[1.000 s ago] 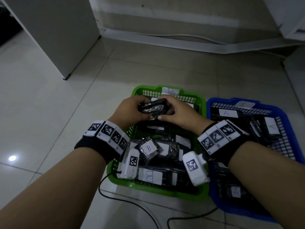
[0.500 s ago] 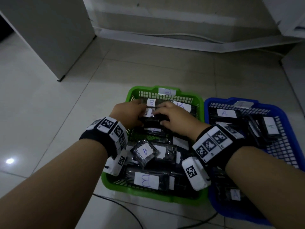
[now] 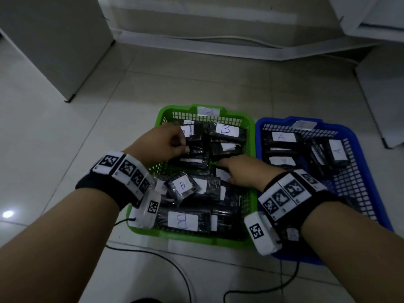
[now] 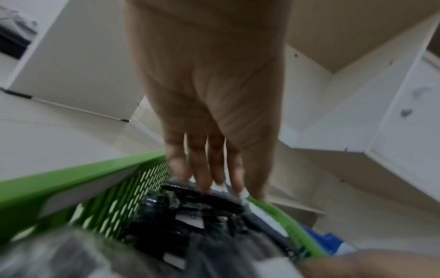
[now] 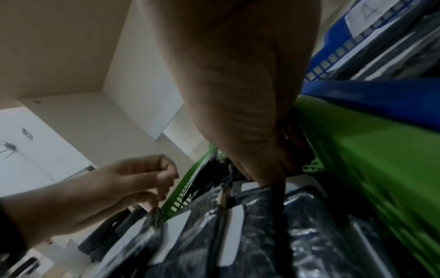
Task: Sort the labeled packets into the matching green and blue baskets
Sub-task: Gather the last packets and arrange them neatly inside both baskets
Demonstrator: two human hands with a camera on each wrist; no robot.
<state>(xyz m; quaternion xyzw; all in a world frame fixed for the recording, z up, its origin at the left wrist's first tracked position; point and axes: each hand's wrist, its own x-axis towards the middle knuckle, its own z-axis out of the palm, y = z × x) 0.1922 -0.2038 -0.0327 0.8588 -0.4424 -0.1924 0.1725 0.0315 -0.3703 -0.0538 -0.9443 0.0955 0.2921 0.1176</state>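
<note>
A green basket (image 3: 166,112) tagged B holds several black wrapped packets with white B labels. To its right, a blue basket (image 3: 371,136) tagged A holds packets marked A. My left hand (image 3: 166,141) is at the back left of the green basket. Its curled fingers and thumb pinch the edge of a black packet (image 3: 195,141) lying on the pile. The left wrist view shows the fingertips (image 4: 202,184) on that packet (image 4: 204,195). My right hand (image 3: 240,169) lies low over the middle of the green basket, fingers stretched onto packets. It holds nothing.
The baskets stand side by side on a pale tiled floor. Black cables (image 3: 175,270) loop on the floor in front of them. A white cabinet (image 3: 54,40) stands at the back left, and white furniture (image 3: 384,95) is at the right.
Both hands lowered the black packet from above the green basket onto its back pile. The right hand let go and drew back toward me onto other packets; the left stayed at the packet.
</note>
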